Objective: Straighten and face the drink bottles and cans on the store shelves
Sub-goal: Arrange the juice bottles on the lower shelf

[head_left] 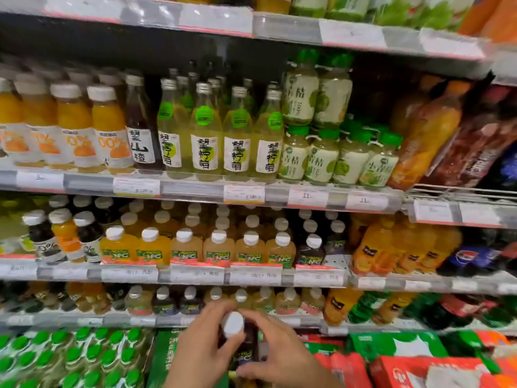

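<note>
- Both forearms were cut off by the lower frame edge, and the whole view was soft with blur, so most price tags along the shelf rails could not be read.
- The left hand [200, 351] and the right hand [275, 352] held one dark bottle [242, 349] between them, near the camera, in front of the lowest bottle shelf [167, 320] and above the stock at the bottom.
- The left fingers curled round the bottle's left side, with fingertips by the cap; the right thumb and fingers curved round its right side. Its lower body was hidden by the hands.
- The bottle carried a round white cap [233, 324] and a dark label with "NFC" lettering, partly legible.
- Behind the hands, small white-capped bottles [264, 301] stood in a tight row on that shelf, with a gap just behind the held bottle.
- One shelf up, squarish plastic NFC juice bottles [186, 247] stood shoulder to shoulder; an open patch of perforated shelf [337, 261] showed to the right of them.
- Higher up stood slim glass bottles with metal caps [204, 135], their labels facing forward.
- At far right, an orange bottle [428, 135] leaned to the right, blurred.
- Green-capped bottles [70, 357] filled the bottom left; red cartons [414, 371] lay at bottom right, cropped.
</note>
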